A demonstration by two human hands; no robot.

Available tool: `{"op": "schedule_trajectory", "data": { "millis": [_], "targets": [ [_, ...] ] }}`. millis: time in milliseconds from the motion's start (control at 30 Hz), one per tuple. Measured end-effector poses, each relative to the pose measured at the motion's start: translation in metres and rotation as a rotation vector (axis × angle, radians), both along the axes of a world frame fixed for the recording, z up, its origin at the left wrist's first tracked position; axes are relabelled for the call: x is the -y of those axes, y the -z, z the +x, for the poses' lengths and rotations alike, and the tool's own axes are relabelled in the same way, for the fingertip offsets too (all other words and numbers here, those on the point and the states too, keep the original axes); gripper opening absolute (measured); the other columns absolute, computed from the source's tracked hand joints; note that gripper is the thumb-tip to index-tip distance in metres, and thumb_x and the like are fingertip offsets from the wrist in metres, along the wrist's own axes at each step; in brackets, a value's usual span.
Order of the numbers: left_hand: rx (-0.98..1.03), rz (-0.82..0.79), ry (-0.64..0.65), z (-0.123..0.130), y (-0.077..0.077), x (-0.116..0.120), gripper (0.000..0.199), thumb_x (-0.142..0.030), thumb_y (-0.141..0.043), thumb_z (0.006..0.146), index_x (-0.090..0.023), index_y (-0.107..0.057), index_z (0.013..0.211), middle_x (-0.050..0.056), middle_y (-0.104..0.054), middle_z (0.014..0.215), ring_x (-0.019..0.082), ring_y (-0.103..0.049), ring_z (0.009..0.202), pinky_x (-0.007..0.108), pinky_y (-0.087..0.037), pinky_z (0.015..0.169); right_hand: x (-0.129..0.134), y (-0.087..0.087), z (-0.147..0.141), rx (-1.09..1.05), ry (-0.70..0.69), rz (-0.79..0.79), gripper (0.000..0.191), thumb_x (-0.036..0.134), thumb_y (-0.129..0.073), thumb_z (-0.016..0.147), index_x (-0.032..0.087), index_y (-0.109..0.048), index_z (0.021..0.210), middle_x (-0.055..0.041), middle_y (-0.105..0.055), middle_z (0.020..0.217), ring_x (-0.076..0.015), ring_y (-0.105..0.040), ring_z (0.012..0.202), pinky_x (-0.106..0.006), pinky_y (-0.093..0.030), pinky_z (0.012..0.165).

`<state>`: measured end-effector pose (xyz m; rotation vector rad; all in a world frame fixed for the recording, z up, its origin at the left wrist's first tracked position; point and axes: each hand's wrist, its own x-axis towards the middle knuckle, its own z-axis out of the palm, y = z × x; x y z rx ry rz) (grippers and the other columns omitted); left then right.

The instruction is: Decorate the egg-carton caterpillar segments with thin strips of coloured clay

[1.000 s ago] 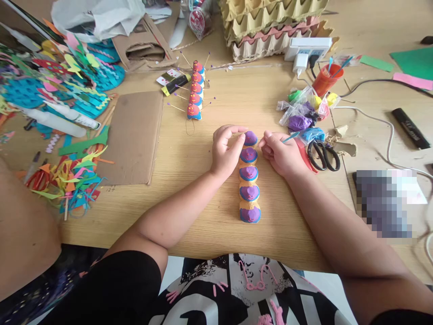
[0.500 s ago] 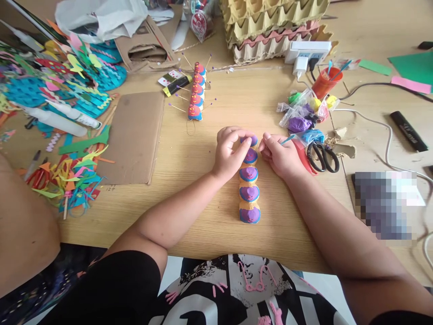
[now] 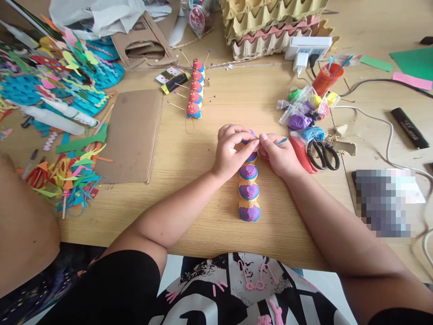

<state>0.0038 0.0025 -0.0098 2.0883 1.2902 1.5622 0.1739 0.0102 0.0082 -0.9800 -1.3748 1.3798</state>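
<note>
An egg-carton strip (image 3: 249,192) with purple and blue bumps stands upright in line before me on the table. Over its far end, my left hand (image 3: 233,151) is closed, thumb and index finger pinched on something too small to make out. My right hand (image 3: 275,155) meets it fingertip to fingertip; its fingers are curled round a thin blue stick (image 3: 282,141) whose end sticks out to the right. Both hands cover much of the strip's far bumps. Farther off stands a second strip (image 3: 195,95), red and blue, with purple-tipped sticks at its sides.
Brown cardboard (image 3: 135,135) and paper scraps (image 3: 74,176) lie left. At right are bagged clay (image 3: 299,121), black scissors (image 3: 323,155), an orange cup (image 3: 326,80), a black marker (image 3: 409,128) and cables. Egg trays (image 3: 270,27) are stacked behind. Another person's arm (image 3: 27,225) shows at far left.
My hands have come together over the far end of the purple strip; the right hand moved left. My left thumb has moved right from the far bump.
</note>
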Motion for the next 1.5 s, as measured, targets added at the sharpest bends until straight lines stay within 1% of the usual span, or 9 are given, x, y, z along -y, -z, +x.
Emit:
{"op": "schedule_trajectory", "data": {
  "millis": [133,300,367,500,633,833,1033,1200,1500],
  "targets": [
    [0.052,-0.048,-0.015,-0.0006,0.0004,-0.0004,0.025,-0.047,-0.069,0.103,-0.026,-0.08,0.095,0.004,-0.075,0.104,0.02,-0.069,0.109,0.037,-0.053,0.108,-0.0006,0.0,0.0012,-0.07,-0.034,-0.052,0.07,0.081,-0.073,0.084,0.02,-0.05,0.058,0.003,-0.039,0.057,-0.0092,-0.029,0.054,-0.028,-0.019,0.049],
    [0.099,-0.065,-0.041,-0.0002,0.002,-0.0014,0.03,-0.05,-0.067,0.104,-0.026,-0.081,0.095,0.004,-0.076,0.103,0.02,-0.07,0.108,0.037,-0.054,0.107,-0.0015,-0.0007,0.0022,-0.11,-0.018,-0.135,0.058,0.073,-0.087,0.074,0.02,-0.065,0.076,0.0054,-0.043,0.059,-0.008,-0.029,0.052,-0.027,-0.018,0.05],
    [0.092,-0.065,-0.041,0.0,0.0016,-0.0013,0.031,-0.052,-0.067,0.104,-0.026,-0.081,0.094,0.004,-0.076,0.103,0.02,-0.07,0.108,0.037,-0.054,0.107,-0.0019,-0.0009,0.0021,-0.115,0.001,-0.145,0.057,0.07,-0.091,0.071,0.02,-0.067,0.08,0.0059,-0.045,0.059,-0.008,-0.031,0.052,-0.027,-0.019,0.05],
    [0.066,-0.086,-0.029,-0.0007,-0.0014,0.0003,0.033,-0.054,-0.063,0.105,-0.026,-0.081,0.098,0.005,-0.078,0.105,0.02,-0.07,0.109,0.038,-0.053,0.109,-0.0024,-0.0012,0.0022,-0.126,0.014,-0.161,0.056,0.068,-0.093,0.07,0.02,-0.066,0.08,0.0064,-0.046,0.058,-0.0078,-0.031,0.052,-0.027,-0.02,0.05],
    [0.102,-0.112,-0.027,-0.0019,-0.0043,0.0015,0.034,-0.053,-0.058,0.108,-0.026,-0.08,0.104,0.005,-0.08,0.107,0.021,-0.07,0.111,0.039,-0.053,0.109,-0.0024,-0.0023,0.003,-0.151,0.032,-0.19,0.055,0.065,-0.096,0.067,0.021,-0.066,0.082,0.0064,-0.047,0.059,-0.0077,-0.031,0.051,-0.027,-0.019,0.049],
    [0.1,-0.164,-0.065,-0.0012,-0.0048,0.0016,0.035,-0.052,-0.056,0.109,-0.027,-0.079,0.102,0.005,-0.079,0.108,0.021,-0.07,0.113,0.038,-0.054,0.109,-0.0024,-0.0032,0.0037,-0.152,0.033,-0.2,0.054,0.065,-0.094,0.069,0.021,-0.065,0.079,0.0064,-0.044,0.058,-0.0079,-0.031,0.051,-0.027,-0.019,0.049],
    [0.099,-0.165,-0.049,0.0002,-0.0062,0.0029,0.033,-0.051,-0.058,0.108,-0.027,-0.08,0.101,0.005,-0.079,0.106,0.021,-0.069,0.112,0.039,-0.054,0.11,-0.0032,-0.0024,0.0046,-0.173,0.034,-0.21,0.053,0.064,-0.095,0.068,0.02,-0.067,0.077,0.0063,-0.046,0.056,-0.0071,-0.031,0.05,-0.027,-0.018,0.049],
    [0.057,-0.123,-0.057,0.0003,-0.0045,0.0017,0.034,-0.051,-0.06,0.108,-0.026,-0.08,0.098,0.004,-0.079,0.103,0.02,-0.07,0.109,0.038,-0.052,0.11,-0.0031,-0.0002,0.005,-0.162,0.011,-0.196,0.053,0.064,-0.095,0.069,0.02,-0.068,0.079,0.0058,-0.048,0.057,-0.0075,-0.033,0.051,-0.027,-0.02,0.049],
    [0.021,-0.108,-0.029,-0.0012,-0.0027,0.0015,0.031,-0.054,-0.065,0.104,-0.027,-0.081,0.1,0.005,-0.078,0.107,0.02,-0.07,0.111,0.038,-0.053,0.11,-0.0037,0.0015,0.0045,-0.127,0.014,-0.192,0.053,0.066,-0.093,0.07,0.02,-0.067,0.079,0.0064,-0.046,0.057,-0.0078,-0.031,0.051,-0.027,-0.019,0.05]
  ]
}}
